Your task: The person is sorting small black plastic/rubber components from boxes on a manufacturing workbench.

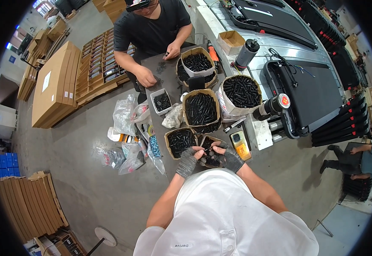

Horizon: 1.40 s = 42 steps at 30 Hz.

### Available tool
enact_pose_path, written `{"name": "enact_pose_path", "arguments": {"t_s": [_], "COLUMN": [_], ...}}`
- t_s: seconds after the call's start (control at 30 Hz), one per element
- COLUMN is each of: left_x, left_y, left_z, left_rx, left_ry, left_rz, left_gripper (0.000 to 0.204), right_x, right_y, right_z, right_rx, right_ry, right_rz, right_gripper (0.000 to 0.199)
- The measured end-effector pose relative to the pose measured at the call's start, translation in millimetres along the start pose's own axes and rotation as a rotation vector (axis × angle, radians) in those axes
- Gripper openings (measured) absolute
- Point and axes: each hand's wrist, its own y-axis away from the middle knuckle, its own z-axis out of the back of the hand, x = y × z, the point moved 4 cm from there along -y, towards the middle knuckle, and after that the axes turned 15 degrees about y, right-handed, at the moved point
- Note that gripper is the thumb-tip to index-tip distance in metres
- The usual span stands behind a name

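Note:
My left hand (189,161) and my right hand (229,158), both in grey fingerless gloves, meet at the table's near edge. Their thumbs and fingertips pinch a small dark part (207,149) between them, too small to name. Under the fingers stands a cardboard box (209,139), its contents partly hidden by my hands. Beside my left hand is another carton of small black parts (180,141). Farther off, a fuller carton holds black, finger-length pieces (201,108). A phone in a clear case (240,144) lies to the right of my right hand.
Across the table a co-worker (154,42) handles small black pieces near a white tray (161,102). More filled cartons (241,91) stand right of centre, near a dark cylindrical tool (272,106). Plastic bags (130,155) lie left. A metal roller line (254,25) carries black panels.

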Motion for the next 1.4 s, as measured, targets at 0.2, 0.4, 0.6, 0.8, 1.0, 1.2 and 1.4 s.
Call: {"name": "enact_pose_path", "arguments": {"t_s": [0.2, 0.4, 0.6, 0.8, 1.0, 1.2, 1.4], "left_x": [0, 3, 1, -5, -3, -2, -3], "left_y": [-1, -1, 1, 5, 4, 2, 1], "left_z": [2, 2, 2, -4, -3, -2, 0], "left_rx": [0.001, -0.001, -0.011, -0.013, -0.013, -0.032, -0.079], "left_ry": [-0.014, 0.028, 0.026, 0.027, -0.029, -0.018, -0.062], "left_rz": [-0.023, 0.005, -0.002, 0.001, -0.003, -0.010, -0.033], "left_gripper": [0.022, 0.022, 0.023, 0.022, 0.021, 0.020, 0.019], "right_x": [4, 0, -1, 0, 3, 5, 0], "right_y": [2, -1, -1, -2, -3, -5, -9], "right_z": [-3, 1, 2, 4, 2, 1, 1], "right_rx": [-0.017, -0.011, -0.020, -0.090, -0.161, -0.186, -0.187], "right_ry": [-0.062, -0.037, -0.016, 0.125, 0.291, 0.455, 0.463], "right_rz": [-0.037, 0.019, 0.007, 0.052, 0.169, 0.270, 0.279], "right_gripper": [0.022, 0.016, 0.016, 0.016, 0.017, 0.016, 0.021]}}
